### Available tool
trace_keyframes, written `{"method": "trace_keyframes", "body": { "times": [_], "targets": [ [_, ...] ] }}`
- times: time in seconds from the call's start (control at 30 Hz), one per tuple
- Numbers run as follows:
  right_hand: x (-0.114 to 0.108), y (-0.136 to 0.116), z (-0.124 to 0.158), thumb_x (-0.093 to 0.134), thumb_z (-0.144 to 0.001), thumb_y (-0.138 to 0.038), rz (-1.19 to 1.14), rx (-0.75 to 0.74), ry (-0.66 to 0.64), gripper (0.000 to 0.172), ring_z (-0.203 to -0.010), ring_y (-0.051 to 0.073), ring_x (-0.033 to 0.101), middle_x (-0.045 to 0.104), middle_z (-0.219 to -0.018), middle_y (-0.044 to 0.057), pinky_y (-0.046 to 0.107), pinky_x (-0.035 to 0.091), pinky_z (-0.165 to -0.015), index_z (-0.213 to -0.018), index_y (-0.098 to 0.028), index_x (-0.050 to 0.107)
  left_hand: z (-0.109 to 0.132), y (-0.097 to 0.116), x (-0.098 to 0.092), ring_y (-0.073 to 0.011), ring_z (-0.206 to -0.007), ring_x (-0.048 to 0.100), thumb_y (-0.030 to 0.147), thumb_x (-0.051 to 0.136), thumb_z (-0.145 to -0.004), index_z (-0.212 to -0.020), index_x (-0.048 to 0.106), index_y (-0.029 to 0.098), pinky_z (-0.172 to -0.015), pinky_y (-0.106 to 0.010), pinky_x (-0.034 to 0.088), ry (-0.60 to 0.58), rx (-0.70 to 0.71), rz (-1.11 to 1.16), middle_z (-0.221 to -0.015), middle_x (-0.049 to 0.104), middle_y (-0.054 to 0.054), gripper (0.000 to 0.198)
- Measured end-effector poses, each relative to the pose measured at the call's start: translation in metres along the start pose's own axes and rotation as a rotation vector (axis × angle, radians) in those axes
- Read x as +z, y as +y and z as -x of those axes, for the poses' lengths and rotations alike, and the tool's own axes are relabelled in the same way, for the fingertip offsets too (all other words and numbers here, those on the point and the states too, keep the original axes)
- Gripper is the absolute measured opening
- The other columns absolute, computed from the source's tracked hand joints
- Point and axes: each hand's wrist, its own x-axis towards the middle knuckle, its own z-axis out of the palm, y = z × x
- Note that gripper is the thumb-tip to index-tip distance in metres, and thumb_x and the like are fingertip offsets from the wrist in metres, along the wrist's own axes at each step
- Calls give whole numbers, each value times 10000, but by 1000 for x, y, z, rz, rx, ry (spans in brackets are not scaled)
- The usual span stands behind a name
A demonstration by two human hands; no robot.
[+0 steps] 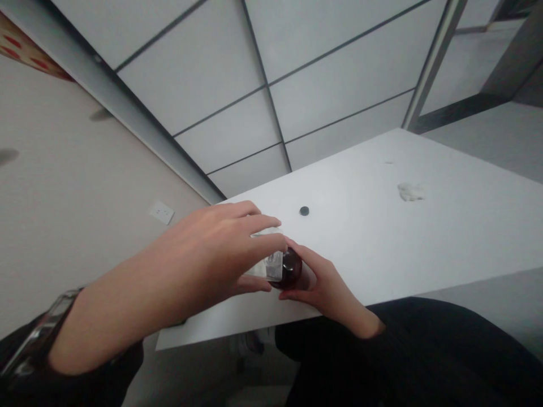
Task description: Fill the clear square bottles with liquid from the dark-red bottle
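Note:
Over the near edge of the white table (356, 226), my left hand (212, 249) curls its fingers round a clear and whitish piece (274, 265) that looks like thin plastic with a greyish patch. Most of that piece is hidden behind my fingers. Against its right end is a dark red, glossy bottle (292, 267), seen from its rounded top. My right hand (328, 282) grips the bottle from the right, thumb and fingers on opposite sides. Whether the clear piece is around the bottle or only touching it, I cannot tell.
A small dark disc (304, 211) lies on the table beyond my hands. Farther right is a crumpled whitish scrap (410, 191). Panelled sliding doors (339, 73) stand behind the table, and a wall with a socket (162, 212) is at the left.

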Motion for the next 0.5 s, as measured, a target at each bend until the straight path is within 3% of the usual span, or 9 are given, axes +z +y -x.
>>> {"method": "trace_keyframes", "body": {
  "times": [0.5],
  "targets": [
    [1,2,1,988,-709,-367,1,-35,11,1019,-1383,340,631,668,-1485,89,501,536,-1157,-1595,-343,487,-5,2,3,-259,-1046,695,340,847,-883,-1185,757,315,-758,-325,576,8,16,-16,-1233,768,-53,316]
  ]
}}
